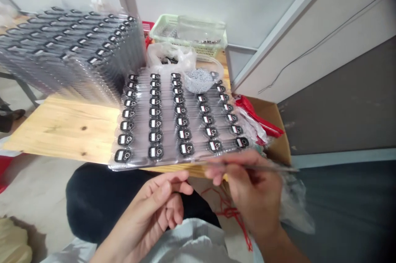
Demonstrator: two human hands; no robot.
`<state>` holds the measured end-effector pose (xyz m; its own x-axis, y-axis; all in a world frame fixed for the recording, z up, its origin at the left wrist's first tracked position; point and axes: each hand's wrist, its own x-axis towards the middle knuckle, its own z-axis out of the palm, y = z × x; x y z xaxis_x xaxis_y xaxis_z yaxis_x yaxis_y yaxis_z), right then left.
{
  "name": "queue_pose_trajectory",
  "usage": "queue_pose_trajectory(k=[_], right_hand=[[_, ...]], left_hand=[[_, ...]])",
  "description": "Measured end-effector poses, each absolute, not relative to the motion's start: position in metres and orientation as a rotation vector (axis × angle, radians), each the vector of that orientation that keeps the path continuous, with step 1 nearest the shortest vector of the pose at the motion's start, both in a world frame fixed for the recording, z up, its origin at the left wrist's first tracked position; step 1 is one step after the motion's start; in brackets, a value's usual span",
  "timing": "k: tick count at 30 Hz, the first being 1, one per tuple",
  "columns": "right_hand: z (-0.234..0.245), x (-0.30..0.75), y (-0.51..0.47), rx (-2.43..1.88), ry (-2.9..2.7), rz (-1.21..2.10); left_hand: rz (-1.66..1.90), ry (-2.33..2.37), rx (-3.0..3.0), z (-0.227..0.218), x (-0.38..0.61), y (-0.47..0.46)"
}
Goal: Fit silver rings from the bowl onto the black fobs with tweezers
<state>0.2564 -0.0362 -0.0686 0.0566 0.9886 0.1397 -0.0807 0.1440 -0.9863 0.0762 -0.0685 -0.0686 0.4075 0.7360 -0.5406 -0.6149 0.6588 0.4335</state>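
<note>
My right hand (256, 188) grips a thin, tweezers-like metal tool (269, 168) at the tray's front right edge; motion blurs it. One end sticks out past the knuckles, the other points left. Low in front of that edge is my left hand (163, 201), palm turned inward, index and middle fingers stretched out and the others curled; I see nothing in it. A clear plastic tray (168, 143) holds rows of small black fob-like pieces (186, 148), each with a white patch and a ring. On its far right part rests a clear bowl (199, 81) of tiny grey-white parts.
Tall stacked trays (71, 44) of similar pieces stand at the left of the wooden table (68, 126). Behind are a plastic bag (170, 54) and a pale green basket (161, 27). A cardboard box (272, 114) with red packaging sits at the right. Red string (230, 213) hangs below.
</note>
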Motion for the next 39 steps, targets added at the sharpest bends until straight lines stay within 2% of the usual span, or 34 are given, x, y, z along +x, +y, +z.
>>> queue_pose_trajectory(k=[6, 10, 29, 39], right_hand=[[-0.071, 0.266, -0.011, -1.263, -1.363, 1.012], [-0.075, 0.264, -0.009, -1.299, -1.471, 1.001], [-0.079, 0.264, -0.008, -1.236, -1.646, 0.969], [-0.074, 0.27, -0.009, -1.236, -1.477, 1.016]], left_hand=[[0.937, 1.059, 0.474, -0.065, 0.072, -0.063], [0.875, 1.041, 0.63, -0.076, 0.067, -0.064], [0.914, 1.009, 0.564, -0.09, 0.06, -0.069], [0.885, 1.087, 0.587, -0.094, 0.057, -0.069]])
